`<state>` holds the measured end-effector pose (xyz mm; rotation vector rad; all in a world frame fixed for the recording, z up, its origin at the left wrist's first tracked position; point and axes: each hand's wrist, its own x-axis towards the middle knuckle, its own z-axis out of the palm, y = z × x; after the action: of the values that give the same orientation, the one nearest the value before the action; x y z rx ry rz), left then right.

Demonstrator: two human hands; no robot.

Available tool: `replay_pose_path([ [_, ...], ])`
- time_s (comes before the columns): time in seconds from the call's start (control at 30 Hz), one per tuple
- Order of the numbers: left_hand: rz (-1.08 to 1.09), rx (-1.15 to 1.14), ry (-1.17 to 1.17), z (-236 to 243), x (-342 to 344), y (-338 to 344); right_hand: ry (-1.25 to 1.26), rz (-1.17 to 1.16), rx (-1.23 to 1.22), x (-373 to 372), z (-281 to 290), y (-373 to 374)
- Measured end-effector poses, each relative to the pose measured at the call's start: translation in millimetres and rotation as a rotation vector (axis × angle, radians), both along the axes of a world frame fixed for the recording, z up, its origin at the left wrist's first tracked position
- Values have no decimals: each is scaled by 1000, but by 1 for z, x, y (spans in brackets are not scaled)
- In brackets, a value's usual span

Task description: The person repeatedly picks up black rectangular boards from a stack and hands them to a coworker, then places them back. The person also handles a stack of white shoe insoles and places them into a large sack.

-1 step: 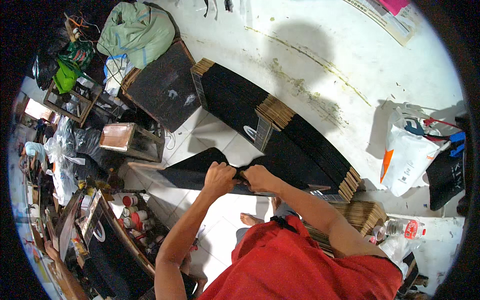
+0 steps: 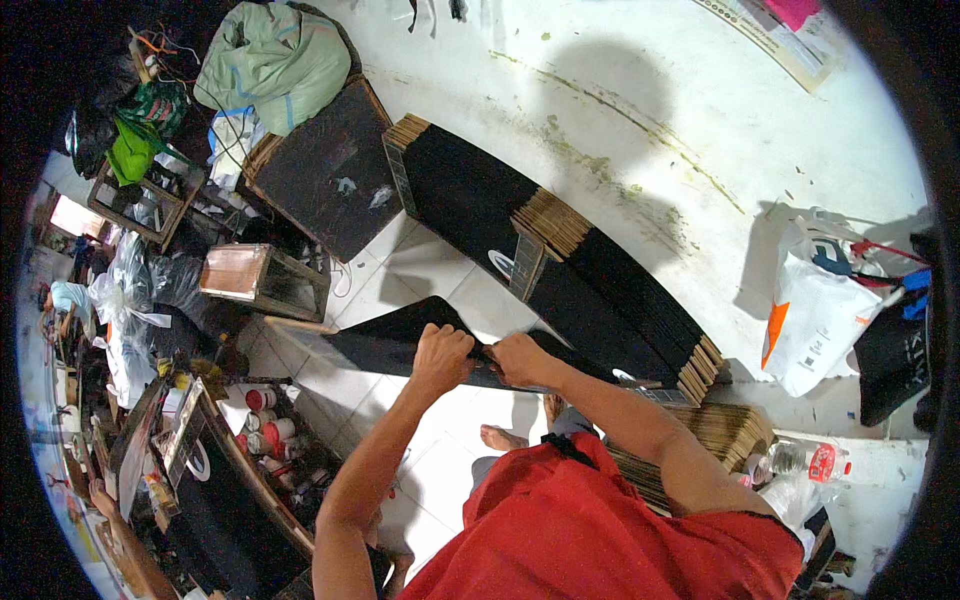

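In front of me, a black cloth [image 2: 390, 340] extends across a long board with a bare pale wooden end [image 2: 295, 323] at the left. My left hand [image 2: 443, 358] is closed on the cloth's edge near the middle. Close beside it, my right hand [image 2: 520, 360] pinches the same cloth, its knuckles up. Between the two hands the cloth rises into a bunched fold. What lies under my fingers is hidden. Behind my hands, a row of black cloth-covered boards [image 2: 455, 180] leans against the wall, their pale wooden ends showing.
A stack of wooden boards [image 2: 700, 440] lies by my right side, near a plastic bottle [image 2: 790, 457]. A white bag [image 2: 825, 305] hangs at right. Left are a wooden stool [image 2: 262, 280], a dark box [image 2: 325, 170] under a green sack [image 2: 270, 70], and paint cans [image 2: 275, 432]. Another person's arm [image 2: 125, 535] shows lower left.
The cloth right of my right hand has dropped, showing more of the leaning boards and a white mark. Both hands keep their hold almost in place.
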<state>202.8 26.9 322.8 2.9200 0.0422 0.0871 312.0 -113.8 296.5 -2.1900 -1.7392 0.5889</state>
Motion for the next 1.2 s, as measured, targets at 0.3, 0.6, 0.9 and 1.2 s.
replay_pose_path([
  [0.3,660,-247,-92,-109,-32,-34,41,-197,11,78,-162,-56],
  [0.6,1024,-569,583,-217,-190,-167,19,-453,-162,154,-251,-146],
  [0.9,1213,-702,528,-257,-210,-195,-149,-527,-470,195,-315,-193],
  [1.2,1294,-761,431,-242,-171,-179,-311,-561,-394,220,-327,-199],
])
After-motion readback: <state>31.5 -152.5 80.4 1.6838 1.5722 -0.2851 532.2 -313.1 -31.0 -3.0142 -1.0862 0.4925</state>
